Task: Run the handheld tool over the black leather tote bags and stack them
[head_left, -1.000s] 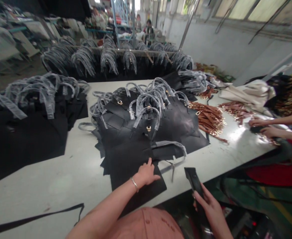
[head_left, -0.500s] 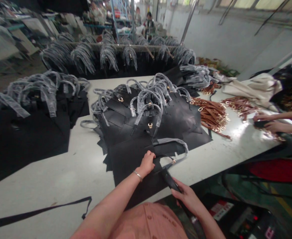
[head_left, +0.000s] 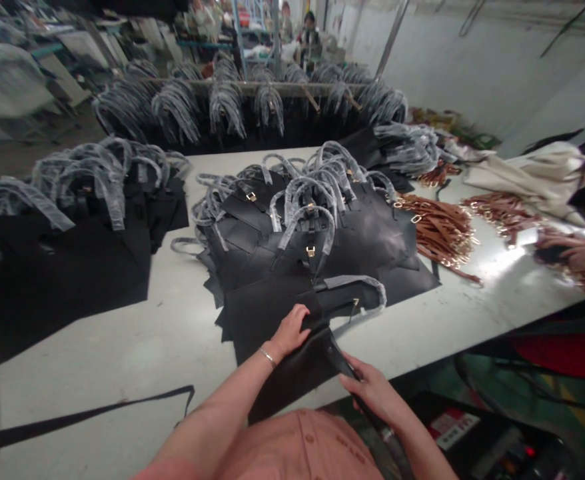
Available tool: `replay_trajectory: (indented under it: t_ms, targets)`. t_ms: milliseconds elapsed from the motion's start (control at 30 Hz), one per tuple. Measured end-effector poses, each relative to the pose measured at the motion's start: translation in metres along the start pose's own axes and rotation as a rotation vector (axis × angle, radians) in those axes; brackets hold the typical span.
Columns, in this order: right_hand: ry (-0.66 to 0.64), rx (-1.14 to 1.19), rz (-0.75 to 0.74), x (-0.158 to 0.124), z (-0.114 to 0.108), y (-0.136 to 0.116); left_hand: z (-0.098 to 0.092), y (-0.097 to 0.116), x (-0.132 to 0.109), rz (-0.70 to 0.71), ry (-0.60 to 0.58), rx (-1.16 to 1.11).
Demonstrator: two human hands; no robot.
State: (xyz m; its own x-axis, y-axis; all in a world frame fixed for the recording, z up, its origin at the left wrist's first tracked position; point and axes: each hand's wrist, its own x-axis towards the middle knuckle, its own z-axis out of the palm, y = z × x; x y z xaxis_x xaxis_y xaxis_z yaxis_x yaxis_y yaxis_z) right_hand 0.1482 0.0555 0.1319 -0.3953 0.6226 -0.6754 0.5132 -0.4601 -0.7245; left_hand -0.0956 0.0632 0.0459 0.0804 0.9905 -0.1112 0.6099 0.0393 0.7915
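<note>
My left hand [head_left: 290, 331] curls over the edge of the nearest black leather bag panel [head_left: 267, 310] on the white table [head_left: 137, 340], lifting that edge a little. My right hand [head_left: 372, 390] is closed round a narrow black strip [head_left: 340, 360] that runs up to the same panel. A plastic-wrapped handle [head_left: 360, 287] with a gold fitting lies just beyond the hands. Behind it sits a heap of black panels with wrapped handles [head_left: 307, 220].
Another heap of black panels with wrapped handles [head_left: 72, 220] fills the left of the table. Brown straps with gold buckles [head_left: 440, 230] lie at the right, near another person's hands [head_left: 572, 253]. A thin black strap [head_left: 82, 417] crosses the near left. More handles hang on a rail [head_left: 252, 100] behind.
My right hand has come up from below the table edge with the black strip to the panel. My left hand went from lying flat to curling over the panel's edge.
</note>
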Motion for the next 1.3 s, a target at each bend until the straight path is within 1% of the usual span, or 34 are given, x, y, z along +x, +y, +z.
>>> replay_trajectory:
  t_ms: [67,100,167,267,333,433,500,667,767,833,900,933,1033,1100,1200,1300]
  targets:
    - [0.001,0.002,0.002,-0.007,-0.002,-0.002,0.003,-0.003,-0.012,0.029,0.1,0.053]
    - [0.003,0.004,0.008,-0.01,-0.002,-0.002,0.004,-0.004,-0.018,0.046,0.109,0.073]
    - [0.007,0.0,0.031,-0.013,-0.002,-0.002,0.004,-0.006,-0.026,0.082,0.063,0.106]
    - [-0.008,-0.055,0.053,-0.012,0.001,-0.001,0.002,-0.006,-0.031,0.119,-0.033,0.142]
    - [-0.008,-0.107,0.01,-0.008,0.003,0.0,0.0,-0.006,-0.031,0.146,-0.084,0.153]
    - [0.015,-0.197,-0.096,0.0,0.006,-0.001,-0.001,-0.008,-0.029,0.183,-0.147,0.126]
    - [0.009,-0.268,-0.125,0.004,0.009,-0.003,-0.001,-0.012,-0.027,0.211,-0.183,0.087]
    - [-0.038,-0.34,-0.12,0.006,0.009,-0.005,-0.005,-0.018,-0.023,0.226,-0.238,0.003]
    - [-0.072,-0.33,-0.124,0.003,0.004,0.0,-0.008,-0.018,-0.02,0.215,-0.251,-0.036]
    - [-0.087,-0.295,-0.105,0.003,0.005,0.001,-0.009,-0.019,-0.019,0.22,-0.256,-0.059]
    - [-0.063,-0.242,-0.077,0.008,0.01,0.0,-0.008,-0.023,-0.018,0.223,-0.232,-0.085]
    - [-0.038,-0.216,-0.07,0.011,0.014,-0.002,-0.006,-0.025,-0.018,0.218,-0.202,-0.099]
    - [0.062,-0.166,-0.09,0.022,0.02,-0.008,0.004,-0.032,-0.022,0.18,-0.063,-0.115]
    - [0.102,-0.139,-0.107,0.028,0.019,-0.012,0.011,-0.034,-0.026,0.159,0.028,-0.092]
    - [0.105,-0.096,-0.09,0.034,0.014,-0.019,0.018,-0.033,-0.03,0.137,0.096,-0.058]
    - [0.057,-0.082,-0.063,0.041,0.013,-0.025,0.018,-0.031,-0.031,0.122,0.094,-0.067]
